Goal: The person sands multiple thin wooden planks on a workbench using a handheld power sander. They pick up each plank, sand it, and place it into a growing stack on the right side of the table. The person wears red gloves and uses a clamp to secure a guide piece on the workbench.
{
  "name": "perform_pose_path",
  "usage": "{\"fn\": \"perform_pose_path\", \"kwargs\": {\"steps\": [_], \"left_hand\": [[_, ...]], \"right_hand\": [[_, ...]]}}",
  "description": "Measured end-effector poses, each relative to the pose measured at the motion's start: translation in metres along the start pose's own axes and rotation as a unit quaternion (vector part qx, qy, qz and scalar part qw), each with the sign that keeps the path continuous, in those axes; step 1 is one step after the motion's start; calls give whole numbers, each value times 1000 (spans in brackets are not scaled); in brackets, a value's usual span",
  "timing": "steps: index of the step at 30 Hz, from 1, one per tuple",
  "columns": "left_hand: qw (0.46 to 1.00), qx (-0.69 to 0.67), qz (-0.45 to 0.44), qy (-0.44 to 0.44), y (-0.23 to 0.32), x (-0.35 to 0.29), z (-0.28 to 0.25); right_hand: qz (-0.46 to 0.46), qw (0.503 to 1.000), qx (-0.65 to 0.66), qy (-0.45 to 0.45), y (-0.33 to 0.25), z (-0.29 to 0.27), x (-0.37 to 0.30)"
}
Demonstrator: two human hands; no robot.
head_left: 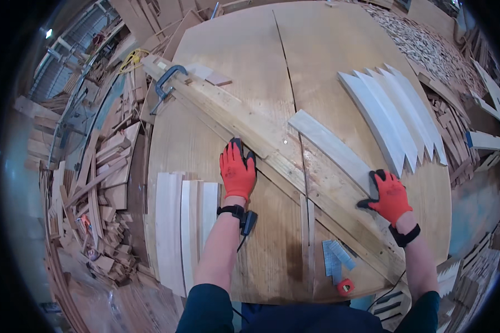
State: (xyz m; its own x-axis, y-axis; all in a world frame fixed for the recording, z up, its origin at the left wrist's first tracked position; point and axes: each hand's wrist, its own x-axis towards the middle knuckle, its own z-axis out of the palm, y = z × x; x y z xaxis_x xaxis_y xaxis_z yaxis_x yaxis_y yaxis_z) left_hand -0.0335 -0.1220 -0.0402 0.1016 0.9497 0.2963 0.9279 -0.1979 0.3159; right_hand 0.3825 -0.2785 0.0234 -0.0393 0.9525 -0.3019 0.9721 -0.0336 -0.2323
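Note:
My left hand [239, 173], in a red glove with black fingertips, lies with outstretched fingers against the near edge of a long wooden beam [272, 161]. The beam runs diagonally across the wooden table [222, 50], and a blue C-clamp [169, 83] grips its far left end. My right hand [390, 195], gloved alike, has its thumb and fingers around the near end of a pale flat board [333, 144]. This board lies on the far side of the beam, roughly parallel to it. Palm and some fingertips are hidden.
Pale boards with pointed ends [394, 116] lie at the right, and straight strips [172, 222] at the left. Metal fastener strips [336, 258] and a red tape measure [345, 286] sit near the front edge. Wood scraps [111, 183] are heaped beyond the table's left side.

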Motion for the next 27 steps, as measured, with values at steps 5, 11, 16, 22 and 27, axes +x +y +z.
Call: {"fn": "perform_pose_path", "kwargs": {"steps": [5, 11, 16, 22, 27], "left_hand": [[1000, -6, 6, 4, 7, 5, 5], [1000, -4, 1, 6, 2, 4, 6], [1000, 9, 1, 7, 4, 4, 5], [1000, 29, 6, 11, -4, 5, 11], [1000, 21, 9, 12, -5, 2, 16]], "right_hand": [[32, 988, 87, 123, -49, 27, 79], [-5, 992, 74, 101, -50, 42, 94], [-3, 996, 84, 40, -52, 28, 93], [12, 998, 19, 63, -67, 35, 94], [25, 997, 11, 71, -66, 49, 89]]}}
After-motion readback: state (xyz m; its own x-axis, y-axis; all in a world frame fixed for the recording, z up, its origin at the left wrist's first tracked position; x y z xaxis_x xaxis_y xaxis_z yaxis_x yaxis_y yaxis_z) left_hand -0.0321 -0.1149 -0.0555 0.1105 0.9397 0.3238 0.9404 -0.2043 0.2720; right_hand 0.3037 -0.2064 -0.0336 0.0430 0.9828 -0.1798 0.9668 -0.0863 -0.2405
